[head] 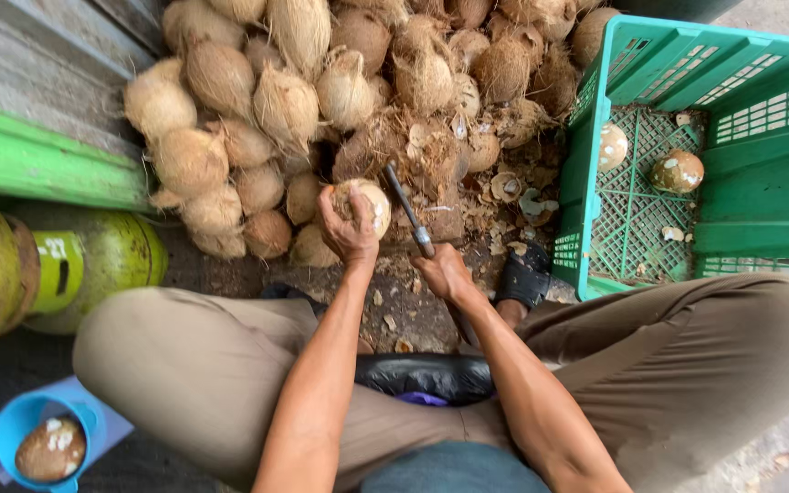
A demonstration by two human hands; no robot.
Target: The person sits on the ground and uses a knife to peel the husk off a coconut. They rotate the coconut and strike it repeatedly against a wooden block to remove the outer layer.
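Note:
My left hand [347, 228] grips a husked coconut [369, 203] with a pale patch, held on the ground in front of my knees. My right hand [443, 272] is closed around the handle of a long dark knife [405, 205], whose blade points up and away, just right of the coconut. A big heap of brown husked coconuts [321, 82] lies behind both hands. Bits of shell and husk litter the ground around them.
A green plastic crate [760, 183] at the right holds two peeled coconuts [678, 171]. A yellow-green gas cylinder [38, 265] lies at the left. A blue scoop [25, 424] with a peeled coconut sits at bottom left. A black sandal [524, 274] is beside the crate.

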